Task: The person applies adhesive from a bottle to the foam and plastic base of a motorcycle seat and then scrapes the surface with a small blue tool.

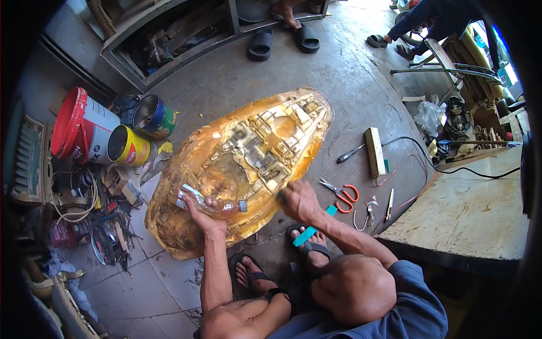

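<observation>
My left hand (206, 217) is wrapped round a plastic bottle (226, 206) of amber liquid, lying sideways over a large oval, yellow-brown moulded piece (192, 155) with a ribbed, gridded inside, which rests on the floor. My right hand (299, 200), slightly blurred, is closed just over the piece's right edge; a bit of teal shows at its fingers, too hidden to name. Below it, teal strips (305, 237) lie at my right foot. Orange-handled scissors (347, 195) are to the right, with a small tool (370, 214) and a thin pale tool (389, 203) nearby.
Buckets (79, 130), tools and scraps (113, 237) crowd the left. A screwdriver (344, 157), wooden block (374, 152), cables and a worn board (457, 209) are right. Behind are a metal frame (234, 14), slippers (259, 45), someone's bare foot (288, 17) and another person (429, 22) by a chair.
</observation>
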Demonstrator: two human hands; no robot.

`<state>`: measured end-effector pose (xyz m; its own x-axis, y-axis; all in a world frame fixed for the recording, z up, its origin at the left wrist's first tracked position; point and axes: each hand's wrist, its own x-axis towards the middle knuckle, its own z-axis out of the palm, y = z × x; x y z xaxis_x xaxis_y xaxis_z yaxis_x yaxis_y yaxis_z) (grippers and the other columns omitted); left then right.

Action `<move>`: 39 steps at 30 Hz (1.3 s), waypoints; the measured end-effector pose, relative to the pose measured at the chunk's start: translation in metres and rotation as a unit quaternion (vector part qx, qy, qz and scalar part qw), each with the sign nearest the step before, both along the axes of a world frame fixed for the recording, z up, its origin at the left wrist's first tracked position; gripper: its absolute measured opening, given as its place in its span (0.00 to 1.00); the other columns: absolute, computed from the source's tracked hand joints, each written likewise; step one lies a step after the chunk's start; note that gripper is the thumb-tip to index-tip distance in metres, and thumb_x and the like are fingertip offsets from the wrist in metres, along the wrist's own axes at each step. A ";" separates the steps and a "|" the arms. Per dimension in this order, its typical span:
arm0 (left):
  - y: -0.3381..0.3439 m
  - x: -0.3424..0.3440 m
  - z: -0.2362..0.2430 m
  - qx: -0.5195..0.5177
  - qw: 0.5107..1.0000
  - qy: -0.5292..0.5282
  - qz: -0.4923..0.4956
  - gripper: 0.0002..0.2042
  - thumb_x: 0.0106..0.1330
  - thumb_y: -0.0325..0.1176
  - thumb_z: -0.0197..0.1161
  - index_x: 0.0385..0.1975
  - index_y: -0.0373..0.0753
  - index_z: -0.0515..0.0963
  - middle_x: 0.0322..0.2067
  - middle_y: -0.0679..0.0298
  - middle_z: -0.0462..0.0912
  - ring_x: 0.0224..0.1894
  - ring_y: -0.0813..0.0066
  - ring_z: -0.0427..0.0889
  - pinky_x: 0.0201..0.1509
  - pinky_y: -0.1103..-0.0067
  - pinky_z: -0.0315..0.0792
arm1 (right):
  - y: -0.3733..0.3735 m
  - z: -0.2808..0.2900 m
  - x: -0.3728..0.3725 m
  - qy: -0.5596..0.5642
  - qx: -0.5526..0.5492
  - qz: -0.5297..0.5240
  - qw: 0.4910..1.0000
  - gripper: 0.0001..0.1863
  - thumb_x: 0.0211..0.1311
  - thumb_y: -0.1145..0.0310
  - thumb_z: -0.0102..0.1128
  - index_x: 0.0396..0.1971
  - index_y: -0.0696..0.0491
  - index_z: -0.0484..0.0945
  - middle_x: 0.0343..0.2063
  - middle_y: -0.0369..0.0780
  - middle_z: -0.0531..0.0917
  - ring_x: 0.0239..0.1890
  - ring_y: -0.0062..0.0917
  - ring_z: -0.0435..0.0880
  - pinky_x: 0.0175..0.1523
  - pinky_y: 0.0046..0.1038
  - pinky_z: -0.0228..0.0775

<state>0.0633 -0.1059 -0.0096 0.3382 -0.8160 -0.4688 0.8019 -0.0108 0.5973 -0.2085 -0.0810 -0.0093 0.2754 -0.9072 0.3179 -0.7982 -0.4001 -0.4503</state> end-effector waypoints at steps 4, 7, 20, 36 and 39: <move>0.004 -0.013 0.012 0.000 1.000 0.009 -0.023 0.19 0.71 0.58 0.51 0.48 0.52 0.69 0.21 0.71 0.67 0.24 0.82 0.68 0.29 0.83 0.67 | -0.020 0.022 -0.034 -0.028 0.042 -0.078 0.996 0.06 0.50 0.68 0.63 0.25 0.54 0.80 0.26 0.44 0.79 0.34 0.39 0.79 0.41 0.41 0.72; -0.003 -0.017 0.013 0.013 1.000 0.010 -0.023 0.20 0.71 0.59 0.52 0.49 0.52 0.69 0.21 0.71 0.67 0.24 0.82 0.68 0.29 0.84 0.67 | -0.071 0.035 -0.093 0.037 0.004 -0.200 0.979 0.06 0.53 0.67 0.61 0.25 0.54 0.80 0.27 0.44 0.80 0.34 0.41 0.80 0.41 0.40 0.74; 0.000 -0.018 0.025 0.024 0.999 -0.020 -0.023 0.21 0.70 0.60 0.52 0.47 0.49 0.69 0.20 0.71 0.68 0.24 0.80 0.69 0.31 0.80 0.68 | -0.094 0.054 -0.104 -0.030 0.059 -0.254 0.965 0.13 0.58 0.60 0.60 0.33 0.55 0.84 0.33 0.47 0.83 0.39 0.42 0.81 0.45 0.41 0.73; 0.001 -0.019 0.018 0.011 1.000 -0.018 -0.014 0.21 0.68 0.60 0.56 0.43 0.47 0.71 0.20 0.70 0.69 0.24 0.81 0.70 0.31 0.83 0.69 | -0.156 0.013 -0.127 -0.068 0.018 -0.318 0.946 0.09 0.58 0.63 0.62 0.30 0.51 0.85 0.23 0.46 0.82 0.29 0.42 0.81 0.37 0.42 0.73; 0.004 -0.011 0.008 0.009 0.999 0.016 -0.029 0.20 0.69 0.59 0.56 0.47 0.50 0.69 0.21 0.70 0.68 0.24 0.81 0.70 0.31 0.83 0.69 | -0.131 -0.012 -0.108 0.000 -0.145 -0.137 0.980 0.08 0.55 0.65 0.63 0.22 0.53 0.79 0.25 0.46 0.80 0.28 0.42 0.78 0.34 0.41 0.70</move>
<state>0.0521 -0.1017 -0.0011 0.2744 -0.8254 -0.4933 0.8184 -0.0688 0.5705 -0.3163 -0.2119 -0.0212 0.0345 -0.8186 0.5733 -0.8936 -0.2821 -0.3491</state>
